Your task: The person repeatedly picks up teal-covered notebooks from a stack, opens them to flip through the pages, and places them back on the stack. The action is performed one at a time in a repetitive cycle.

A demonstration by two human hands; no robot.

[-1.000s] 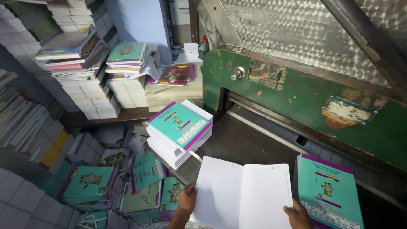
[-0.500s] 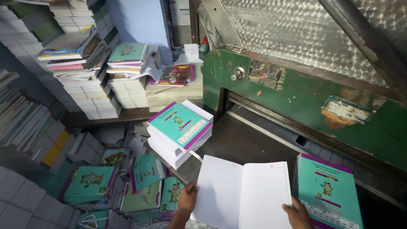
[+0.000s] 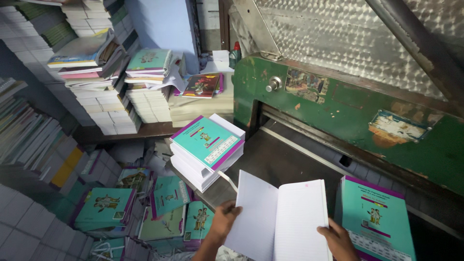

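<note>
Two hands are holding one open notebook (image 3: 280,220) flat over the dark metal bed (image 3: 280,159) of a green cutting machine (image 3: 348,104). The left hand (image 3: 223,220) is clamped on the left page edge, fingers curling over the paper and thumb tucked under, while the right hand (image 3: 338,239) is pinching the lower right corner. Gripping both outer edges like that is probably what's keeping the spread from flopping shut, since nothing is weighing the pages down.

The notebook itself is looking pretty plain: white pages with faint ruled lines, no writing I can make out, a clean fold down the middle, and a fairly thick block of pages on each side. The cover isn't showing from this angle.

Just beside the right hand, a stack of teal books with purple trim (image 3: 377,217) is sitting on the machine bed, close enough to grab. Another teal-covered stack (image 3: 205,150) is resting on the bed's left corner, turned at an angle and partly hanging past the edge. Down on the floor (image 3: 140,154), more teal books (image 3: 104,208) are lying scattered in loose heaps, and tall piles of bound books (image 3: 101,106) are leaning against the wall behind them.
</note>
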